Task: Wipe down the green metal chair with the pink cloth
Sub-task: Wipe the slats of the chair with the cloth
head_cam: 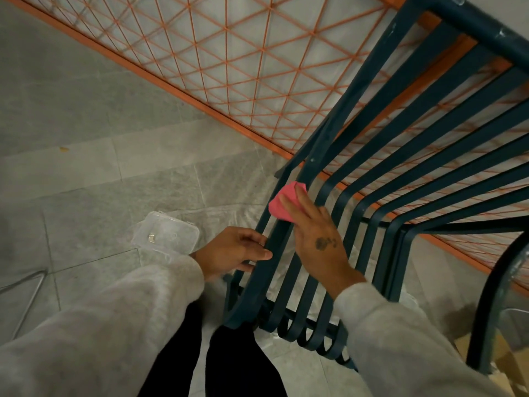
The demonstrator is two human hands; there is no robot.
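The dark green metal chair (406, 156) fills the right half of the head view, its slats curving from backrest down into seat. My right hand (317, 239) lies flat with straight fingers on the pink cloth (282, 206), pressing it against the slats near the bend at the seat's left side. My left hand (234, 252) grips the chair's outer left bar, fingers curled round it and thumb on top. Both forearms wear light grey fleece sleeves.
An orange wire-mesh panel (229, 61) runs diagonally behind the chair. A clear plastic container (166, 234) lies on the grey tiled floor (71, 181) left of my left hand. A thin metal leg (28, 299) shows at far left, cardboard (503, 365) at bottom right.
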